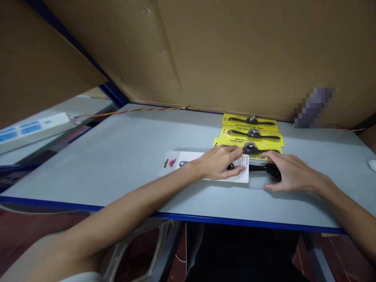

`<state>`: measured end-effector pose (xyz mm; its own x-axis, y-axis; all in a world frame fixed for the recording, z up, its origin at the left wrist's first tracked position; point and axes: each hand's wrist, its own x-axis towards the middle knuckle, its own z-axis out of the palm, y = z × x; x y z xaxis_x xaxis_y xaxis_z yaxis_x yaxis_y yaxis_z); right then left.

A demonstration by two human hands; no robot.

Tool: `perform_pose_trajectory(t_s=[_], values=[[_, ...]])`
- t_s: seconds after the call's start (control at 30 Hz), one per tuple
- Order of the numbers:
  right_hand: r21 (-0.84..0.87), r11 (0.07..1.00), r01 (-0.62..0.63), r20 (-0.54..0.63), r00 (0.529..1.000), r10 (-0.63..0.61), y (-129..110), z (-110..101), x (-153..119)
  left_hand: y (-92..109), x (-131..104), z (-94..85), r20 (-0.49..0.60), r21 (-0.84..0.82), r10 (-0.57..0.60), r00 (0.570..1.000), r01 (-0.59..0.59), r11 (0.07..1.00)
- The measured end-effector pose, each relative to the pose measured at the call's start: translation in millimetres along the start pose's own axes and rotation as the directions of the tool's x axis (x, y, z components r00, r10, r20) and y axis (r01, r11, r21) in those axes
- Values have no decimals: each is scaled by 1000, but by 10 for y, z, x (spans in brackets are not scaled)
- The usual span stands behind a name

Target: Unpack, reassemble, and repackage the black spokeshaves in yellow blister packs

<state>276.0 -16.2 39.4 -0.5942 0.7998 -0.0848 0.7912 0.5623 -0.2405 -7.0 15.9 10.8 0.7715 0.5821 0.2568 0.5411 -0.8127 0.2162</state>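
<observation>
The fingers of the left hand (220, 162) are partly bent over a white rectangular card with a red-and-blue printed mark (170, 173), the thumb and forefinger a little apart beside the rounded black handle end; whether they grip it, I cannot tell. The fingers of the right hand (296, 172) form a wide C around the dark, bulky head of a slim black-handled tool (258, 168); thumb and forefinger stand well apart, and a firm hold cannot be made out. The tool lies between the hands, its handle reaching left over the card, both low on the pale grey tabletop with a blue edge (117, 156); just beyond are three yellow blister cards (225, 132), set in an overlapping column, each holding one black spokeshave under clear plastic, the nearest partly hidden by the hands. Farther left lies a white power strip with blue socket panels (35, 128); a red-and-yellow twisted wire (132, 112) runs from near it along the back edge, below a brown cardboard-like panel (235, 51).
</observation>
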Motion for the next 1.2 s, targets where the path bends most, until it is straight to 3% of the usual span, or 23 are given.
perform_pose_trajectory(t_s=[0.13,0.27,0.4,0.53,0.7,0.87,1.07,1.2], values=[[-47,997,69,-88,993,-73,-199,103,19,103,19,172,-217,128,41,975,-13,992],[-84,991,107,-117,986,-116,-377,177,74,257,102,289,-282,143,117,952,-78,987],[-72,994,84,-33,996,-86,-500,195,190,401,254,351,-341,113,192,920,-163,980],[-15,995,97,-41,994,-97,-447,52,189,409,339,352,-266,-22,111,958,-122,992],[-77,997,-18,53,998,22,-75,-145,-188,358,304,288,-155,-85,8,988,-22,996],[93,986,-135,0,991,136,166,4,-449,422,380,288,-153,-36,33,988,-39,999],[246,969,-8,-169,984,51,155,175,-336,623,652,363,-124,3,100,987,-100,995],[252,967,-41,-157,984,83,76,236,-284,782,869,423,-132,-62,73,989,-81,995]])
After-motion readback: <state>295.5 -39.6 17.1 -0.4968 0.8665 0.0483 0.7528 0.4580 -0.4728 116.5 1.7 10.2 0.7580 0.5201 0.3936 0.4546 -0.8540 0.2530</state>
